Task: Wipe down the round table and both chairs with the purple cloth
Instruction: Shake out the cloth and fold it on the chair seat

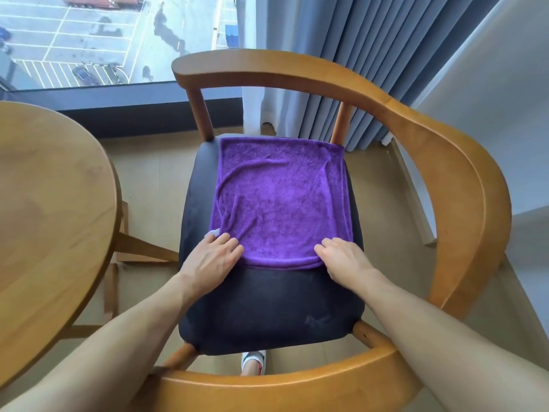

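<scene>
One chair seat (267,307), one purple cloth (279,203), two hands (211,260).

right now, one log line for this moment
step: wiping chair seat | cloth: spread flat | left hand, right hand: pressing near corners

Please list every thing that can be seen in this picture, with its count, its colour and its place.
cloth: one, purple, spread flat on the chair seat
chair: one, wooden frame with curved armrest, black seat, centre
table: one, round, light wood, left of the chair
curtain: one, grey-blue with a white layer, behind the chair
window: one, top left, car park outside
floor: beige, between table and chair
shoe: one, white, under the chair's front
left hand: flat on the cloth's near left corner
right hand: flat on the cloth's near right corner
</scene>
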Tool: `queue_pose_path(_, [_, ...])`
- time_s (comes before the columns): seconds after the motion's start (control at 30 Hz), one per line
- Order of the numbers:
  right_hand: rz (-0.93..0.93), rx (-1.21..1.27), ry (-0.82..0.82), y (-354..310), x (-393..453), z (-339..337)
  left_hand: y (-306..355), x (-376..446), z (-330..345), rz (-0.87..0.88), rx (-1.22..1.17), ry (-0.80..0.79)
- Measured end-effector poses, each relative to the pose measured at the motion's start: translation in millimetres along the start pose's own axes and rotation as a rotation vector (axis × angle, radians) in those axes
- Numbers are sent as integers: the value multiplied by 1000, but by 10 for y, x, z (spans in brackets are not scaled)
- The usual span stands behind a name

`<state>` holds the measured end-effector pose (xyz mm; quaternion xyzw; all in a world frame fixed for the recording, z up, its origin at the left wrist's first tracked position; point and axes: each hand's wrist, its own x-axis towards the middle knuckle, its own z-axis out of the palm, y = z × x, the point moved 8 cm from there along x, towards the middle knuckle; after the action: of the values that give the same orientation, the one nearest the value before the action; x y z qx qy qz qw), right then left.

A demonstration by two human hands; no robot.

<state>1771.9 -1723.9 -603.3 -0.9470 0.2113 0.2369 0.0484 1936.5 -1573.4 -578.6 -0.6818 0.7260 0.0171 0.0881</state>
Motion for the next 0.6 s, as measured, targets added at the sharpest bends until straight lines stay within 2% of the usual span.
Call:
queue_pose_path(0.13, [-35,90,26,68,0,-107,-23,-46,-17,-4,0,31])
queue_pose_path(0.33, [-92,89,43,114,-29,-263,65,17,57,3,137,-49])
queue_pose_path(0.43, [-111,79,65,115,-74,-333,-85,66,-79,-71,52,-46])
queue_pose_path(0.5, [-149,43,-15,76,-108,-320,-127,50,-55,-90,-101,-156])
queue_pose_path(0.6, [-199,15,-222,-45,-217,-163,-61,-91,155,-72,-197,-421])
